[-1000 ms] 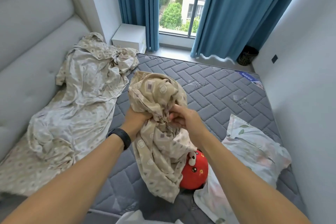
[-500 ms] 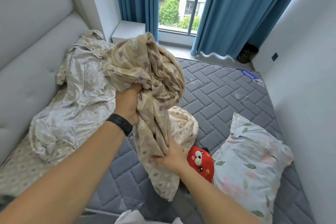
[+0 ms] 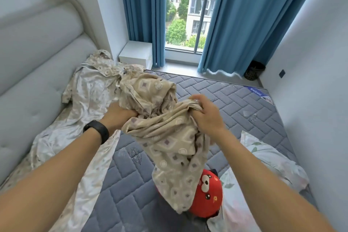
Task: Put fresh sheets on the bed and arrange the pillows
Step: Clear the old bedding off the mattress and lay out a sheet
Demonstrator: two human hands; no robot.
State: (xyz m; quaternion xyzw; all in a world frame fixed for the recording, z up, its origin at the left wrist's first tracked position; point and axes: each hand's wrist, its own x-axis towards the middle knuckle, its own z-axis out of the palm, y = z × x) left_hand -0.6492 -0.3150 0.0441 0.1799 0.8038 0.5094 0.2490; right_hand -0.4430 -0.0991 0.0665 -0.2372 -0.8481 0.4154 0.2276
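While both hands hold the beige patterned cloth [image 3: 169, 133] above the bare mattress [image 3: 235, 103], the left hand [image 3: 120, 117] has its fingers clenched into a bunched upper fold, and the right hand [image 3: 207, 117] has its fingers [image 3: 195, 100] curled over the cloth's top edge, grasping it. Left wrist carries a black band [image 3: 97, 131].

Cloth position: gathered between the two hands, upper mass bulging beyond the left fingers, lower part hanging down below the right fingers. Its bottom end overlaps a red plush toy [image 3: 208, 196], which lies on the mattress below and nearer than the right hand.

Crumpled pale sheet [image 3: 79, 111]: spread along the mattress to the left of the left fingers, running from the far corner toward the near edge, touching the padded grey headboard [image 3: 37, 73] on that side.

Floral pillow [image 3: 263, 171]: on the mattress to the right of and below the right fingers, just beside the plush toy, partly hidden by the right forearm.

Beyond the fingers: white bedside cabinet [image 3: 136, 54] at the far mattress corner, blue curtains [image 3: 250, 20] either side of a window, dark woven basket [image 3: 254, 70] on the floor by the right wall.
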